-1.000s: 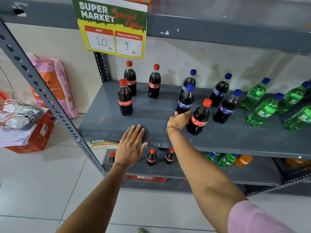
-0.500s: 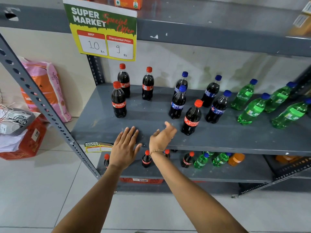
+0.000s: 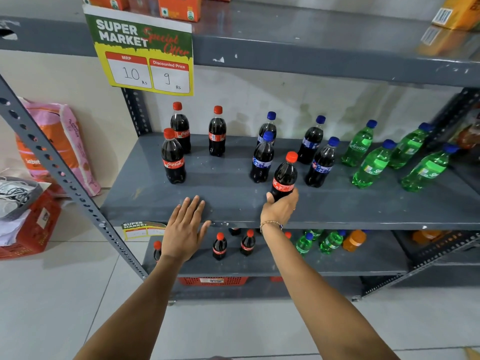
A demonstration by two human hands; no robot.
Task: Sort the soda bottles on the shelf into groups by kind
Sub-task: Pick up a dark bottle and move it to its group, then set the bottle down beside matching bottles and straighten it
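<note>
On the grey middle shelf (image 3: pixel 233 193) three red-capped cola bottles (image 3: pixel 173 162) stand at the left, several blue-capped dark soda bottles (image 3: pixel 262 162) in the middle, and several green Sprite bottles (image 3: pixel 371 165) at the right. A fourth red-capped cola bottle (image 3: pixel 285 175) stands among the blue-capped ones, near the front edge. My right hand (image 3: pixel 280 209) is wrapped around its base. My left hand (image 3: pixel 185 224) lies flat, fingers spread, on the shelf's front edge, holding nothing.
The lower shelf (image 3: pixel 363 263) carries more cola, green and orange bottles. A price sign (image 3: pixel 141 51) hangs from the top shelf, which holds orange cartons. A slanted metal upright (image 3: pixel 65 183) crosses the left. A pink sack (image 3: pixel 57 141) and red box (image 3: pixel 28 224) sit on the floor.
My right hand drew back from the stray cola bottle, then came forward again and closed around its base. My left hand stayed on the shelf edge.
</note>
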